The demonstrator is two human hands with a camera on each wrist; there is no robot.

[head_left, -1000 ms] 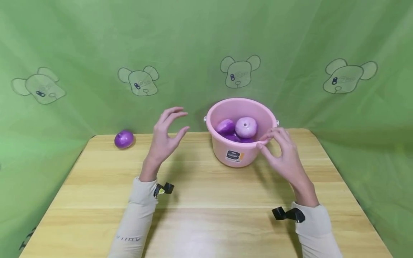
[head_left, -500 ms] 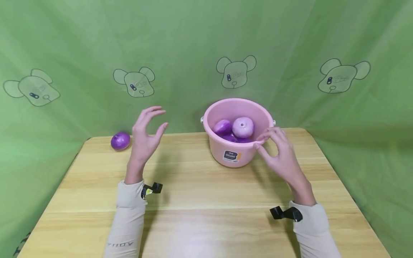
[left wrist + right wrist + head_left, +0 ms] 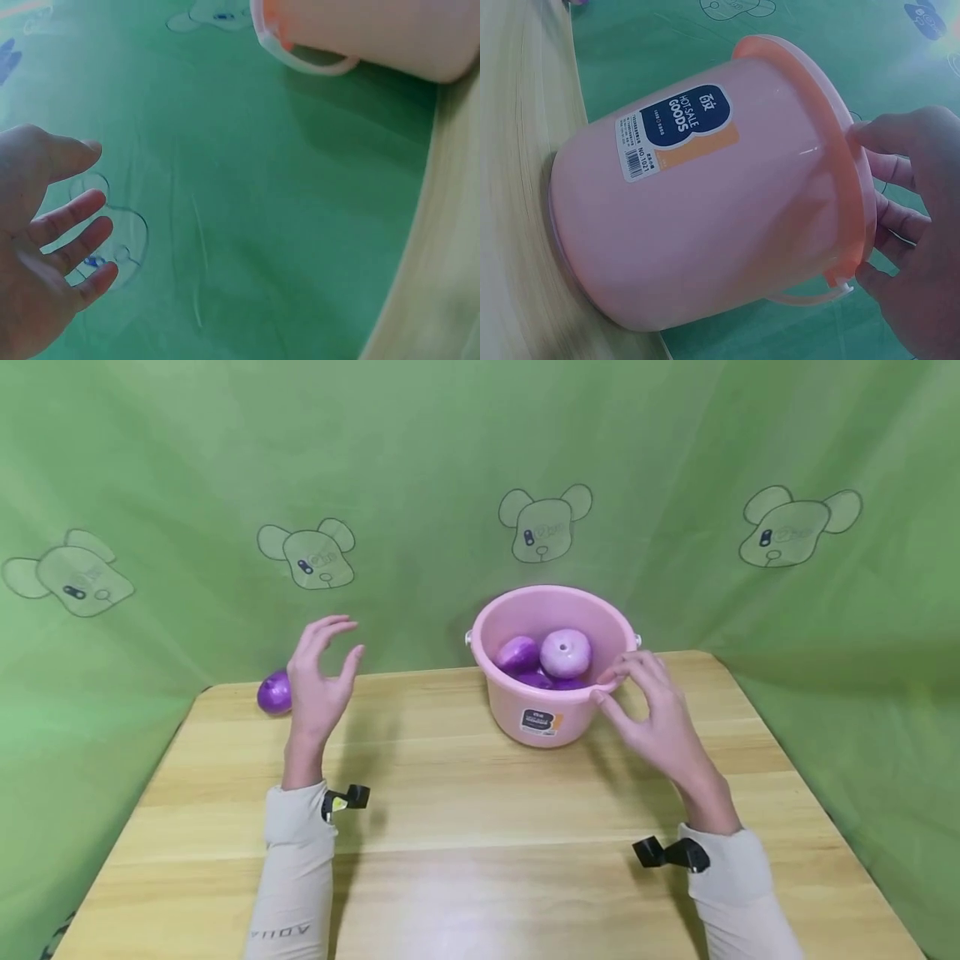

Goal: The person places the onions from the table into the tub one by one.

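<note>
A pink bucket [image 3: 510, 714] stands upright near the table's back edge, with several purple onions [image 3: 566, 653] inside it. My right hand [image 3: 660, 718] pinches its rim at the front right, thumb outside and fingers over the edge; the right wrist view shows the thumb [image 3: 889, 131] on the rim beside the labelled wall. My left hand [image 3: 321, 689] is raised over the back left of the table, fingers loosely spread and holding nothing. Behind it, partly hidden by it in the head view, a single purple onion [image 3: 274, 693] rests on the table.
A light wood table [image 3: 450, 810] lies under both hands. Directly behind its back edge hangs a green curtain [image 3: 420, 460] with bear-head prints, which also closes in both sides. The bucket's white handle [image 3: 322, 67] hangs down behind the bucket.
My left hand has moved left, away from the bucket, and now overlaps the lone onion in the head view. My right hand has stayed at the bucket's rim.
</note>
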